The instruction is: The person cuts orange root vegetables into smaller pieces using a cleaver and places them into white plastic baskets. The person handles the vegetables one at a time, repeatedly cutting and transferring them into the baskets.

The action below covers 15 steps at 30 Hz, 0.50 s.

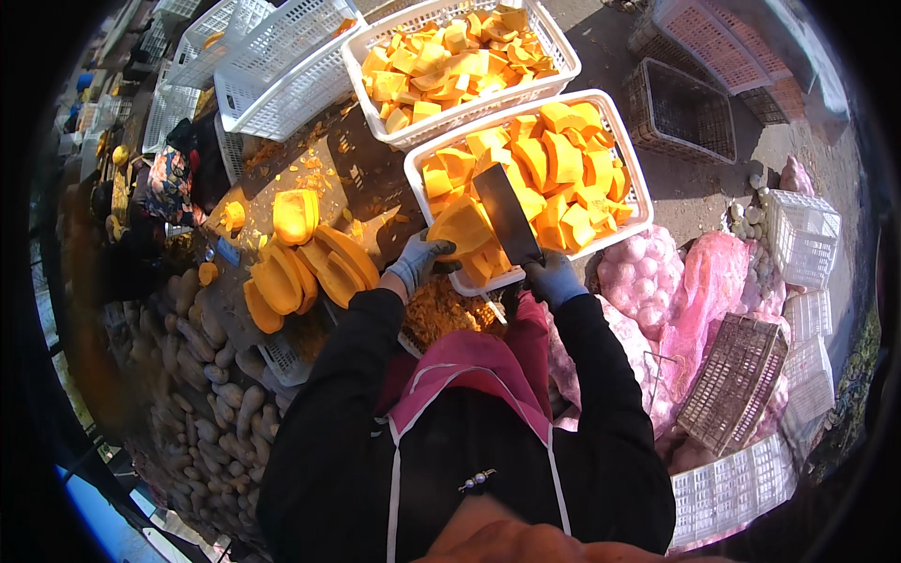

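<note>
My left hand (417,262), in a grey-blue glove with dark fingertips, grips a large orange piece of pumpkin (461,229). In my gloved right hand (552,280) is the handle of a cleaver (505,211), its broad dark blade angled up and left beside that piece. Both hands are over the near edge of a white plastic crate (637,239) heaped with cut pumpkin chunks (556,151). To the left of my left hand, peeled pumpkin halves and slabs (281,278) lie on a work board (260,190).
Another white crate (461,105) of chunks stands beyond. Whole squashes (218,415) are piled at left, near a person in a floral garment (169,183). Pink net sacks of onions (640,274) and a brown crate (732,383) lie at right. Peelings (450,313) sit below my hands.
</note>
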Each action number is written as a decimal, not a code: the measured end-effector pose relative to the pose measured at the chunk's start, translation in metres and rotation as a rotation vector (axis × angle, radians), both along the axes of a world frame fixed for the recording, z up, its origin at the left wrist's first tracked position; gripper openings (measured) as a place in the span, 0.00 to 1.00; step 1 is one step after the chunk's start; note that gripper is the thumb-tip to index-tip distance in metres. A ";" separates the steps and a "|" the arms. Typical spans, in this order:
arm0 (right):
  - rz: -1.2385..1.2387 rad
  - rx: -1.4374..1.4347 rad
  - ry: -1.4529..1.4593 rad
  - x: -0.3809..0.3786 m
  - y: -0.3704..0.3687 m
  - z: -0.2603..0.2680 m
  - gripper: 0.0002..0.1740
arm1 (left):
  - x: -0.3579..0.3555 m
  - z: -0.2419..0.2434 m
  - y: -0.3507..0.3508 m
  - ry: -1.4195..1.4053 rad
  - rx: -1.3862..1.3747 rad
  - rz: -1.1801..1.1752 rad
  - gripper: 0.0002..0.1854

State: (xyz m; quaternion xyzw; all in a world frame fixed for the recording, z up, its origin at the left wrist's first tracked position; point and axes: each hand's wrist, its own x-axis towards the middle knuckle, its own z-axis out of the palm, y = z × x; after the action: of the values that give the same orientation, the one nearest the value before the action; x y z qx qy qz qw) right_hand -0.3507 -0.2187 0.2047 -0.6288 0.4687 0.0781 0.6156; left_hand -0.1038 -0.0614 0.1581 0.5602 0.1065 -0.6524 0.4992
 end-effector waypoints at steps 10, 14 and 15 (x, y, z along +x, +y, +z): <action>0.180 -0.453 -0.011 -0.010 0.060 -0.004 0.18 | -0.046 0.019 -0.035 -0.068 0.013 -0.058 0.25; 0.088 -0.063 0.046 -0.027 0.024 -0.034 0.17 | -0.035 0.001 -0.041 0.021 -0.129 -0.169 0.26; -0.079 0.120 -0.010 -0.019 0.016 -0.007 0.17 | -0.031 0.005 -0.041 -0.050 -0.082 -0.219 0.25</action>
State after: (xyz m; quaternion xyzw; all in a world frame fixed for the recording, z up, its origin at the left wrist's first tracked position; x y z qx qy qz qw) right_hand -0.3696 -0.2030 0.1980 -0.5722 0.4845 0.0786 0.6570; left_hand -0.1348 -0.1021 0.1630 0.5639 0.0054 -0.6926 0.4498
